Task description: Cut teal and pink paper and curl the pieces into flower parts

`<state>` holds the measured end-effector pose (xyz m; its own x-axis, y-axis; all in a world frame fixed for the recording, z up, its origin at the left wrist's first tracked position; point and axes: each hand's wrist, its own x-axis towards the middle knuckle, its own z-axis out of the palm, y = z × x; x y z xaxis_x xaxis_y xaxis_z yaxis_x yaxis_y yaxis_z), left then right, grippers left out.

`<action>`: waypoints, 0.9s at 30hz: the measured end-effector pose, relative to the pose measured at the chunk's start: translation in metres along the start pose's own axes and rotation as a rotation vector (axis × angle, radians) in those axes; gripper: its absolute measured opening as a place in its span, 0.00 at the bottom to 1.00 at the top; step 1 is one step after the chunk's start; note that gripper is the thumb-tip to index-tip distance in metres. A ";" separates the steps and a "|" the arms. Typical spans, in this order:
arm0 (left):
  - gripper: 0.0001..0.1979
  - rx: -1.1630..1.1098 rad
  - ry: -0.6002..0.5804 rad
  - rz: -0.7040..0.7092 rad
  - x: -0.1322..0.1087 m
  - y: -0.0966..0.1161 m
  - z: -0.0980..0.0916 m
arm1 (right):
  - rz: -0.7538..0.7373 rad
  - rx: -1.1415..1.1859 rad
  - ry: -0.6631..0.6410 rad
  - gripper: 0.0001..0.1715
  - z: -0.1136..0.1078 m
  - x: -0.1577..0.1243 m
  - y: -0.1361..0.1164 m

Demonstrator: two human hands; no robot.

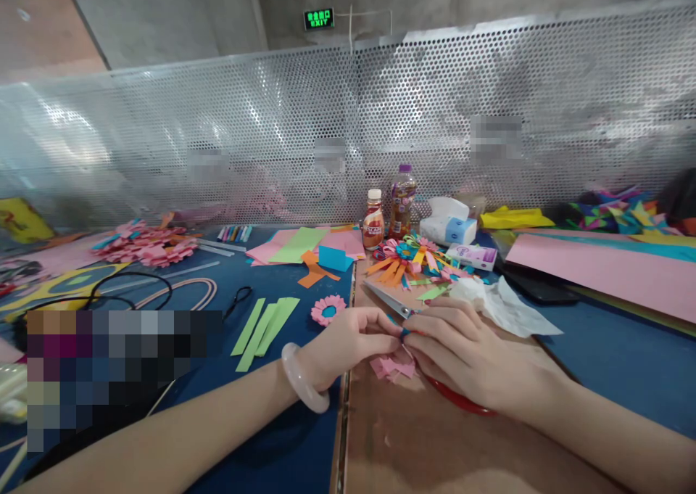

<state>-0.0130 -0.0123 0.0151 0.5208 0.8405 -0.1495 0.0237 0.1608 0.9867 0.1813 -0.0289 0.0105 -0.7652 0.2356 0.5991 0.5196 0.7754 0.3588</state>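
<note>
My left hand (359,338), with a pale bangle (305,379) at the wrist, is closed in a pinch. My right hand (462,345) meets it fingertip to fingertip. Between them shows a small piece of blue paper (404,333), mostly hidden by the fingers. Scissors (388,299) lie beneath my right hand, their blades pointing away to the left and a red handle showing below the palm. Pink paper pieces (392,368) are just under the fingertips. Left of my hands, a pink paper flower (328,310) with a blue centre rests beside green paper strips (266,331).
Colourful paper strips (416,258) are heaped ahead, near a coffee bottle (373,222), a drink bottle (402,200) and a tissue pack (449,225). Crumpled tissue (505,305) and pink sheets (609,273) lie right. Pink flowers (146,244) and a black cable (133,276) are left.
</note>
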 end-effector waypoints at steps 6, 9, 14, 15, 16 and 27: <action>0.07 0.020 0.003 -0.030 0.000 0.003 0.000 | 0.052 0.018 0.018 0.10 -0.001 0.002 0.002; 0.07 0.018 -0.006 -0.033 0.000 0.003 0.001 | 0.042 0.019 0.009 0.09 0.001 0.000 0.004; 0.06 0.011 -0.015 -0.039 -0.001 0.001 0.000 | 0.003 0.020 0.000 0.09 0.004 -0.004 0.006; 0.06 0.008 -0.019 -0.041 -0.001 0.001 0.000 | -0.001 0.022 0.003 0.09 0.004 -0.004 0.006; 0.06 0.004 -0.022 -0.043 -0.001 0.001 0.000 | -0.002 0.025 0.006 0.09 0.005 -0.005 0.007; 0.09 -0.031 -0.043 -0.049 0.000 -0.001 -0.001 | -0.052 0.015 -0.024 0.13 0.007 -0.010 0.011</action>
<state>-0.0141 -0.0115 0.0140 0.5554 0.8086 -0.1941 0.0243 0.2175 0.9758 0.1918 -0.0188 0.0034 -0.8001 0.2081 0.5626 0.4730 0.7957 0.3784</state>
